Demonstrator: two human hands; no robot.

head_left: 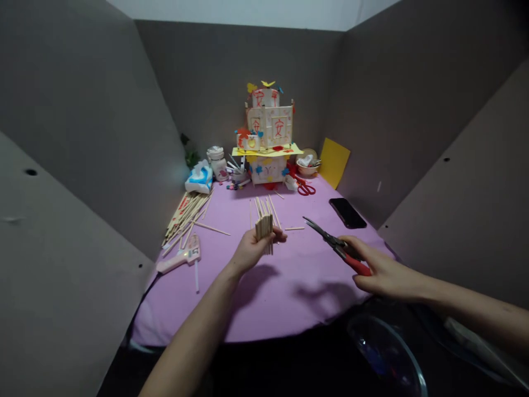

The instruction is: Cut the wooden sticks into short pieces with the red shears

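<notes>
My left hand (253, 247) grips a panel or bundle of wooden sticks (264, 227) set side by side, held upright above the purple cloth. To the right, my right hand (372, 270) is wrapped around the red handles of metal shears (330, 240), whose blades point up and left, apart from the sticks. Several loose sticks (270, 208) lie on the cloth just beyond my left hand. A short stick piece (294, 228) lies between the sticks and the shear tips.
A pink glue gun (182, 259) and a pile of sticks (190, 212) lie left. At the back stands a decorated paper tower (269, 132), with a tissue pack (199, 177) and jar (217, 164) beside it. Red scissors (306, 189) and a phone (347, 213) are right. Grey panels surround the table (264, 314).
</notes>
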